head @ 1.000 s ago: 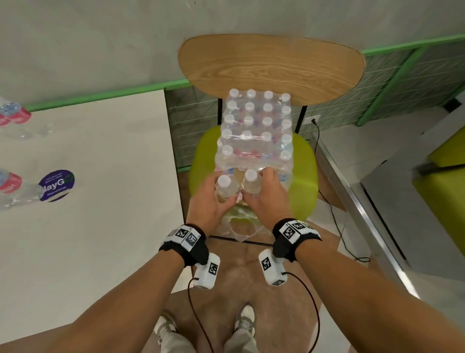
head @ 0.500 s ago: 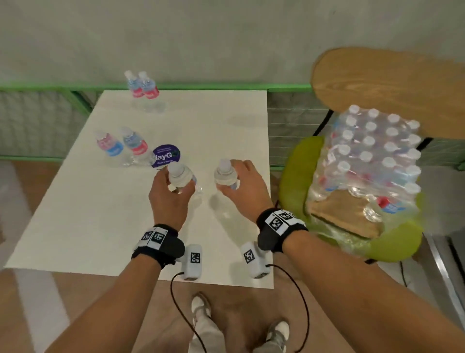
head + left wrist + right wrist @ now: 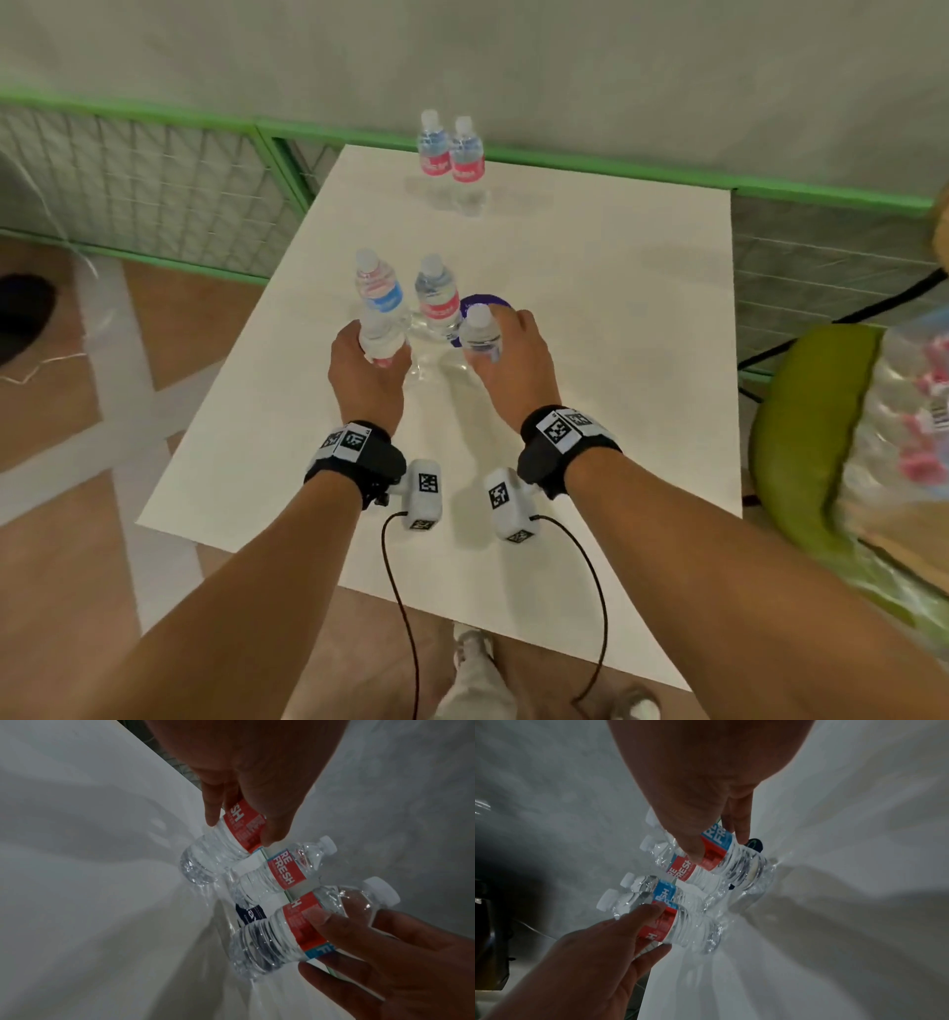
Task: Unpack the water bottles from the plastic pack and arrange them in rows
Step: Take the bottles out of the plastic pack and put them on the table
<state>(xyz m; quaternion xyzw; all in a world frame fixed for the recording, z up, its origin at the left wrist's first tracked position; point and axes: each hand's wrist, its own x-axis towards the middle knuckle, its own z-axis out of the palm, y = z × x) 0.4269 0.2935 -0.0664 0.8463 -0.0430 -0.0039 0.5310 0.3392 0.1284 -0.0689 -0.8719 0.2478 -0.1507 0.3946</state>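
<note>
- Left hand (image 3: 367, 377) wraps its fingers around a bottle (image 3: 381, 342) at the label band, thumb on one side, fingers on the other. The bottle is upright, cap up, long axis vertical. The left wrist view puts its base at or just above the table (image 3: 590, 390); I cannot tell if it touches.
- Middle pair (image 3: 411, 298) stands on the table just beyond the hands: two bottles side by side, both upright, caps up.
- Right hand (image 3: 506, 370) grips a second bottle (image 3: 480, 334) the same way, round the label. It also stands vertical, cap up, low over a dark round sticker (image 3: 485, 299), just beside the middle pair.
- Far pair (image 3: 452, 149) stands close together, upright, near the table's back edge.
- Pack (image 3: 909, 426) lies on a green seat at the right edge, blurred. It looks mostly full, with torn plastic hanging at its near end.
- Progress, as I judge it: early. Four bottles are set down in two short rows, and two more are about to join the near row or start a third. Most of the pack is left to unload.
</note>
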